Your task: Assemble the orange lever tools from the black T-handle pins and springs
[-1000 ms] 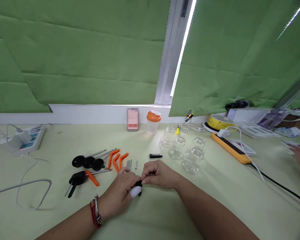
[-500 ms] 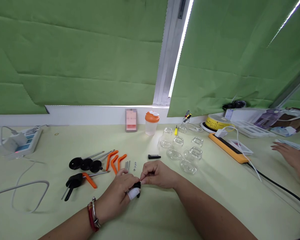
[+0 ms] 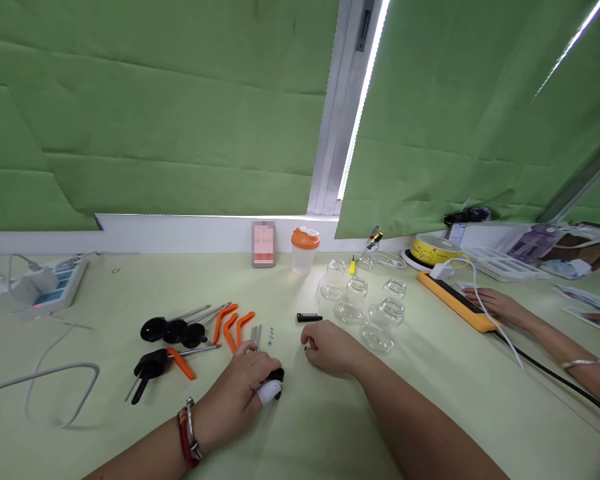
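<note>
My left hand (image 3: 243,381), with white tape on one finger, is closed around a small black part (image 3: 277,377) at the table's near side. To its right, my right hand (image 3: 330,347) has its fingers pinched together, apart from the black part. A tiny dark thing shows at its fingertips, too small to name. Just beyond that hand lies a black bit holder (image 3: 309,318) with a row of metal bits. Thin metal pins (image 3: 257,334) and several tiny silver pieces (image 3: 271,336) lie beyond my left hand. Bent orange handles (image 3: 229,331) are to the left of the pins.
Black round parts with metal rods (image 3: 173,330) lie at left, another black part (image 3: 151,363) nearer. Clear glass jars (image 3: 356,289) stand right of centre. Behind are an orange-lidded cup (image 3: 305,251) and a phone (image 3: 263,245). Further right, another person's hand (image 3: 497,303) is near an orange power strip (image 3: 455,301).
My right hand has drawn away to the right from the black part, its fingers still pinched. My left hand stays on the part. The other person's hand has reached leftward toward the power strip.
</note>
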A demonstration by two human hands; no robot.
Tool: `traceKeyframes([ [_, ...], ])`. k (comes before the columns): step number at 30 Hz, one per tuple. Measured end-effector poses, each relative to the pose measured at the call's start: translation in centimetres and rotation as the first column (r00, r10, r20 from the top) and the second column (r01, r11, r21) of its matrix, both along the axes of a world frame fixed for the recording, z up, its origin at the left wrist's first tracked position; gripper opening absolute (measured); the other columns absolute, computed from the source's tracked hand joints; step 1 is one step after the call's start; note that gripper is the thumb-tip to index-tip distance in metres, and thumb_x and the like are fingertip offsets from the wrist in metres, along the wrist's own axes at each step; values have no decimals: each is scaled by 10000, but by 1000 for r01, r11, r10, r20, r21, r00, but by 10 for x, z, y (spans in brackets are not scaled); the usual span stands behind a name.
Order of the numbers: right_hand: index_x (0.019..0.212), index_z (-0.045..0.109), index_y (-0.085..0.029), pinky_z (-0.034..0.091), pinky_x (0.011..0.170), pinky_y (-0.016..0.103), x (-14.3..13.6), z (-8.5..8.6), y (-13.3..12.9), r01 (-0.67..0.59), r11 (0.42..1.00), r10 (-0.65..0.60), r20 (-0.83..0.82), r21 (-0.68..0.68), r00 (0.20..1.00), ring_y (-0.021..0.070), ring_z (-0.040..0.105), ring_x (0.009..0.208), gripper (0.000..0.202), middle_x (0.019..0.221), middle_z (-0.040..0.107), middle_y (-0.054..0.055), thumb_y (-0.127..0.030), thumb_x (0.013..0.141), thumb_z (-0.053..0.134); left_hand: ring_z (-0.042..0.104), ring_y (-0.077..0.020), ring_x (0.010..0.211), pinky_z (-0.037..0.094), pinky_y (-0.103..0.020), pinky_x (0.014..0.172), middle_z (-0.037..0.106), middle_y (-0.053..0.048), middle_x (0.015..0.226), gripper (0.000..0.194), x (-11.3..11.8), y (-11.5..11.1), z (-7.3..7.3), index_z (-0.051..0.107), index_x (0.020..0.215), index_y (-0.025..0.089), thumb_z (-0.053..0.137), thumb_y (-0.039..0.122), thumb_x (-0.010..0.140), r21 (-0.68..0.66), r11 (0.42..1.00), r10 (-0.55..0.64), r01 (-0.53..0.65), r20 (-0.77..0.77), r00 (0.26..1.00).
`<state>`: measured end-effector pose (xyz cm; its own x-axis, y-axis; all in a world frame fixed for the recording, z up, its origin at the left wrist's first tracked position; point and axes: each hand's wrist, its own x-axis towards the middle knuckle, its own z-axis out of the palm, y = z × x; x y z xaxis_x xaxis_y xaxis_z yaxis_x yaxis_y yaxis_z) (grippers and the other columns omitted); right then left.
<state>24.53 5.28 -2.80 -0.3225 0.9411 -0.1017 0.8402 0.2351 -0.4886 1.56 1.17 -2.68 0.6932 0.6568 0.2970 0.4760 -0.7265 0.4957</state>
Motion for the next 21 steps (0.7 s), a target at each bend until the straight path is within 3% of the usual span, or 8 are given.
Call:
traceKeyframes([
  [5,765,668,-178,326,503,226,-2,-3,-1,-10,1000,10,-23,-11,1000,124,501,569,183,698,638,32,-112,660,534,516,-166,708,325,-430,940,589,-2,783,115,0,-1,1,541,938,211,445,182,882,-9,1000,2,-2,-14,1000],
  [9,742,659,-168,355,515,220,-4,-4,1,-58,997,47,-209,-45,977,111,488,561,153,650,604,11,-111,661,542,518,-161,712,310,-427,954,588,1,791,107,-1,-2,1,532,938,212,433,198,898,-20,1000,-3,2,-10,1000],
  [12,808,632,-163,375,524,215,-10,0,-2,-98,988,26,-490,-122,871,98,480,554,129,618,551,-17,-154,688,586,509,-160,708,314,-419,944,581,2,784,102,0,-1,1,523,930,211,427,193,899,-11,1000,-2,2,-17,1000],
  [17,826,579,-155,375,514,216,-25,13,-14,-178,974,-15,-819,-143,573,76,457,530,170,639,508,-35,-257,712,654,499,-160,695,329,-405,921,561,5,758,85,0,0,0,511,889,209,428,190,894,-1,1000,7,-7,-35,999],
  [19,825,584,-153,380,532,219,-29,14,-19,-207,971,11,-844,-119,536,74,453,550,172,671,519,-25,-257,713,663,498,-159,697,329,-401,919,563,5,763,80,0,0,-1,504,883,209,428,186,891,1,1000,8,-8,-32,999],
  [21,829,600,-152,386,560,225,-31,13,-22,-229,969,53,-834,-90,549,79,455,585,145,689,529,-16,-232,721,655,486,-156,687,333,-394,912,559,7,757,80,0,0,-1,492,858,207,423,182,890,5,1000,5,-5,-32,999],
])
